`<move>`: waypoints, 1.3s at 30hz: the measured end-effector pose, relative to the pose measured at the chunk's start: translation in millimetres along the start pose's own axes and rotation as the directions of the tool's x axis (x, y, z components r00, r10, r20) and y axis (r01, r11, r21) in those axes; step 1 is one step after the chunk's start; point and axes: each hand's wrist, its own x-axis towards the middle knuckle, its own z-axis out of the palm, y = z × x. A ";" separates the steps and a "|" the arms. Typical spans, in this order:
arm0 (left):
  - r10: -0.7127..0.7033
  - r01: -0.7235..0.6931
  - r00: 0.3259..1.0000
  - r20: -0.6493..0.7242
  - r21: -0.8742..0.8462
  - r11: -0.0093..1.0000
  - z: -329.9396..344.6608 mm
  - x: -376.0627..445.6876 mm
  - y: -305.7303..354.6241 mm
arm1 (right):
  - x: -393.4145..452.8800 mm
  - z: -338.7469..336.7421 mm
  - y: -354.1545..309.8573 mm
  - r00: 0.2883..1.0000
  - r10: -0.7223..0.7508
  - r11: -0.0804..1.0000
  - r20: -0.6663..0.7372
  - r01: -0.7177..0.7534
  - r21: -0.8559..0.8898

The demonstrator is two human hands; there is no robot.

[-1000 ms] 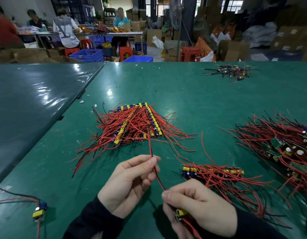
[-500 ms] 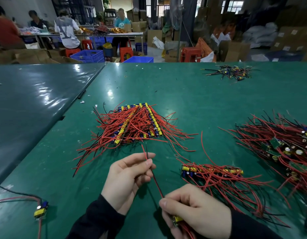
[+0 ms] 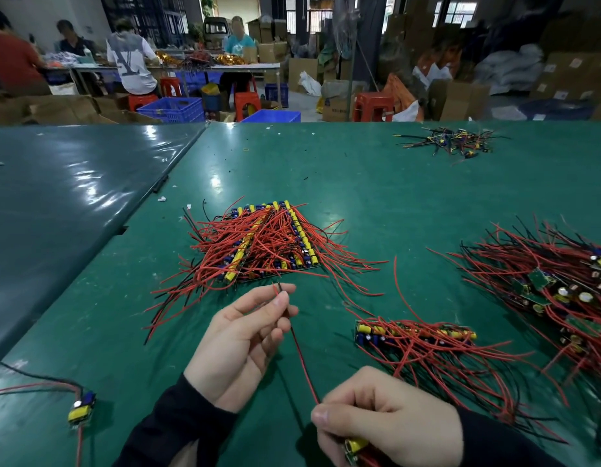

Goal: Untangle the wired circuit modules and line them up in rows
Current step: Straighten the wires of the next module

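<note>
Step in hand: straightening the leads of one freed module before it joins a row, as I judge it.
Left hand (image 3: 240, 345): raised palm-up, its thumb and forefinger pinched together on the far tips of the wire pair (image 3: 301, 358); the other fingers are loosely curled beneath and hold nothing.
Right hand (image 3: 390, 429): fingers curled round the module (image 3: 354, 444), of which only a yellow capacitor and a bit of board peep out under the knuckles.
Wire pair: one red and one black lead, stretched taut between the two hands, running from the right thumb up to the left fingertips.
Finished block (image 3: 265, 241): several rows of modules laid side by side, just beyond the left fingertips, their leads fanning out to both sides.
Row being built (image 3: 415, 332): a single line of modules, to the right of the left fingers and beyond the right knuckles, leads trailing toward the person.
Tangled heap (image 3: 562, 291): well to the right of both hands, not yet sorted.
Stray module (image 3: 81, 407): far to the left of the left wrist, on the green table (image 3: 376, 197).
Small far pile (image 3: 451, 141): well beyond both hands, at the table's back.
Next move, as I judge it: release the lead tips, carry the module to the open end of the row being built, and set it down with its board square to its neighbours and its leads lying the same way.
Care needed: the loose leads could snag the red wires already trailing from that row.
</note>
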 end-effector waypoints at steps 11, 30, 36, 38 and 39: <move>0.771 -0.677 0.625 0.123 0.577 0.457 -4.2 -1.8 -11.3 | 1.7 -0.3 1.5 0.951 0.295 0.933 -0.089 -0.267 0.240; 0.226 -0.186 0.941 -0.254 0.173 0.967 -8.6 7.1 -8.5 | -8.6 5.2 -11.0 0.979 -0.157 0.963 -0.131 0.122 -0.242; 0.398 -0.315 0.893 -0.208 0.342 0.885 -3.5 6.0 -15.4 | -16.8 3.5 -9.7 0.928 -0.267 0.957 -0.260 0.224 -0.184; 0.387 -0.326 0.890 -0.242 0.256 0.910 -7.2 8.5 -11.2 | -23.2 5.6 -7.6 0.958 -0.112 0.990 -0.264 0.129 0.049; 0.381 -0.333 0.889 -0.255 0.212 0.919 -8.4 9.5 -9.7 | -28.9 3.9 -4.3 0.976 -0.020 0.987 -0.218 0.055 0.153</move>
